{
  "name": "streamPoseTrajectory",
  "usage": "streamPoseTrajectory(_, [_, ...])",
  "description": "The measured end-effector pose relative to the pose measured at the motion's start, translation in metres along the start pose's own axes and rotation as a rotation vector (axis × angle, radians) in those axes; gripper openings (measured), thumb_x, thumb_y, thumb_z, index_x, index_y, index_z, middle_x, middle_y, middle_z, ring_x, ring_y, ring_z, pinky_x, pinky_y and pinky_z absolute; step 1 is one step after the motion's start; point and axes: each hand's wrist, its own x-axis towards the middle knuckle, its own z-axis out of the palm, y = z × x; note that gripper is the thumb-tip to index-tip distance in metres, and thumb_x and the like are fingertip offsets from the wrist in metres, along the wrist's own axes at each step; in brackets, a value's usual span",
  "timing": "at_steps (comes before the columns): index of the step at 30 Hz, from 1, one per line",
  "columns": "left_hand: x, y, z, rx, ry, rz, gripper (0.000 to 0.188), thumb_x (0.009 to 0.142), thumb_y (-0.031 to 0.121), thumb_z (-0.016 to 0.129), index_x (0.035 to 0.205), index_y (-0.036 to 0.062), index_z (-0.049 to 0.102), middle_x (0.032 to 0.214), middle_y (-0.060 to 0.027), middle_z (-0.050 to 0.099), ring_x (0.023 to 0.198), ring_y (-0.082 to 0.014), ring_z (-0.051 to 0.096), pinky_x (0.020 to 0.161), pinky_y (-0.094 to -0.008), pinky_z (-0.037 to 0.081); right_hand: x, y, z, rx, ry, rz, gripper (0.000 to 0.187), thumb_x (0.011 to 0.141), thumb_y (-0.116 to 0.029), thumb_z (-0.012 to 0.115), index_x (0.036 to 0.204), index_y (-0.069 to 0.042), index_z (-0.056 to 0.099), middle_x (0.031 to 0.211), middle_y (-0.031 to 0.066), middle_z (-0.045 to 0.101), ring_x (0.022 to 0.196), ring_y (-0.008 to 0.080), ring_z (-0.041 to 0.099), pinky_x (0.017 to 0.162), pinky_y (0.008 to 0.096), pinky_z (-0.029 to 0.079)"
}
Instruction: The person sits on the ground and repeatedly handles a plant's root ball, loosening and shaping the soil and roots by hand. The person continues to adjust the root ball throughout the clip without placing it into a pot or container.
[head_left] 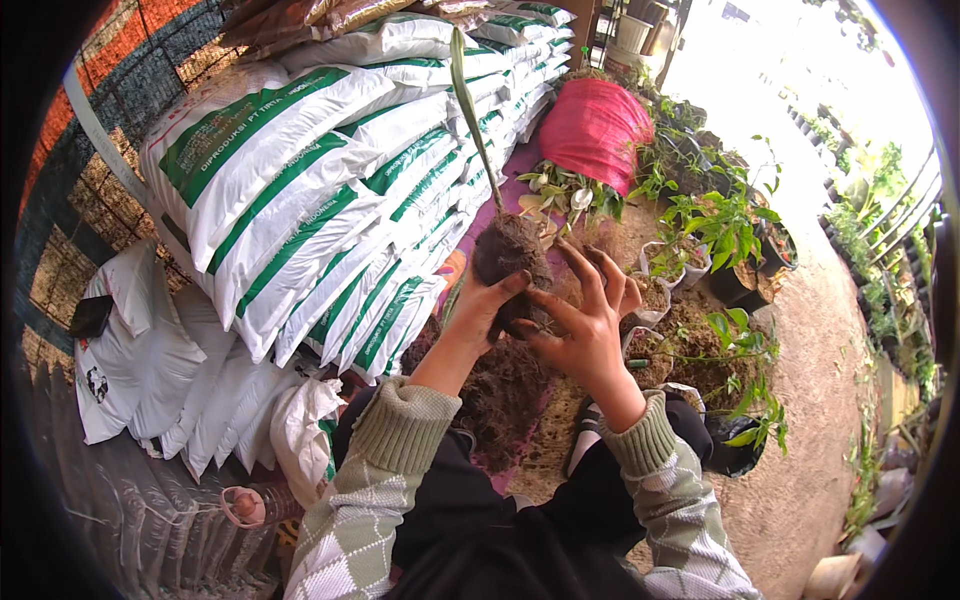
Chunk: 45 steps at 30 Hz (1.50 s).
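Note:
A seedling's dark soil-covered root ball (507, 250) is held up in front of me, its single long green leaf (466, 95) pointing away from me. My left hand (480, 315) is closed around the near side of the root ball, thumb lying across the soil. Beside it, my right hand (590, 310) has its fingers spread, with thumb and index finger against or very close to the clump's right side; exact contact is hard to make out. Soil darkens the fingertips. Below the hands lies a heap of loose dark soil (500, 395) on a purple sheet.
White and green sacks (300, 200) are stacked high at the left, with smaller white bags (180, 370) below them. A red sack (597, 130) lies over leafy plants ahead. Potted plants (735, 240) line the right side, next to a concrete path (810, 400).

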Motion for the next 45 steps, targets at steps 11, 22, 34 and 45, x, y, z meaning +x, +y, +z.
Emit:
streamPoseTrajectory(11, [-0.007, 0.004, 0.015, 0.095, -0.037, -0.004, 0.072, 0.077, 0.007, 0.076, 0.138, 0.0059, 0.038, 0.127, -0.0078, 0.054, 0.115, -0.018, 0.055, 0.098, -0.0341, 0.046, 0.003, 0.023, -0.008, 0.228, -0.06, 0.069, 0.037, 0.073, -0.036, 0.072, 0.108, -0.024, 0.073, 0.14, 0.0096, 0.046, 0.129, 0.0353, 0.034, 0.106, 0.0488, 0.019])
streamPoseTrajectory(22, [-0.014, 0.008, 0.01, -0.021, 0.067, -0.143, 0.055, 0.089, 0.014, 0.064, 0.138, 0.0068, 0.04, 0.125, -0.0086, 0.056, 0.112, -0.0195, 0.058, 0.092, -0.0343, 0.051, 0.004, 0.019, -0.013, 0.264, -0.062, 0.011, 0.032, 0.071, -0.033, 0.076, 0.102, -0.026, 0.073, 0.139, 0.0069, 0.047, 0.128, 0.0357, 0.035, 0.106, 0.0505, 0.019])
streamPoseTrajectory(34, [-0.01, 0.002, -0.003, -0.16, 0.003, -0.194, 0.053, 0.087, 0.013, 0.063, 0.135, 0.0058, 0.042, 0.122, -0.0104, 0.057, 0.109, -0.0214, 0.06, 0.09, -0.0358, 0.053, 0.002, 0.015, -0.013, 0.13, -0.025, -0.045, 0.038, 0.065, -0.04, 0.079, 0.1, -0.028, 0.072, 0.137, 0.0057, 0.048, 0.124, 0.0324, 0.039, 0.101, 0.048, 0.023])
streamPoseTrajectory(45, [-0.01, 0.011, 0.012, 0.051, -0.008, 0.06, 0.052, 0.083, 0.009, 0.066, 0.131, 0.0056, 0.045, 0.116, -0.0089, 0.06, 0.104, -0.0197, 0.062, 0.089, -0.0357, 0.053, -0.003, 0.016, -0.016, 0.147, 0.023, 0.02, 0.054, 0.064, -0.042, 0.079, 0.112, -0.022, 0.067, 0.135, 0.0064, 0.049, 0.123, 0.029, 0.041, 0.1, 0.0459, 0.022])
